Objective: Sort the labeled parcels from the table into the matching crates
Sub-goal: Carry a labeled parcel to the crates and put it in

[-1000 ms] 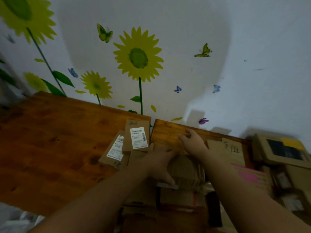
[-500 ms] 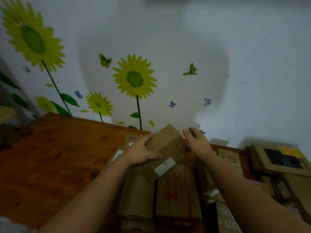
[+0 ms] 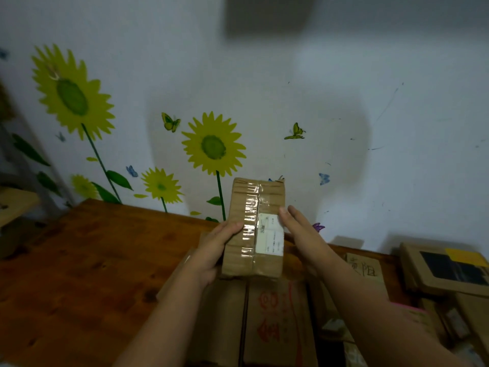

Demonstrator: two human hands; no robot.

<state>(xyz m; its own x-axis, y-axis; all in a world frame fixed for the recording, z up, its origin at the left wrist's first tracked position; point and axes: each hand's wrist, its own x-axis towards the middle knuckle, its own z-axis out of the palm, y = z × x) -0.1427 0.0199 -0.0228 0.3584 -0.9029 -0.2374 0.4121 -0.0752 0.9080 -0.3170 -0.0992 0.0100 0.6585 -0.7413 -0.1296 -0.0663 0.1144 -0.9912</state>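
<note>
- Firmly, the left hand (image 3: pixel 215 249) grips the parcel (image 3: pixel 246 250) by its left edge, thumb across the taped front.
- The right hand (image 3: pixel 301 234) lies against its right edge, fingers straight (thumb tip beside the white label (image 3: pixel 270 238)).
- The parcel is held upright above the worktop (image 3: pixel 92 260), over a red-printed cardboard box (image 3: pixel 275 327).
</note>
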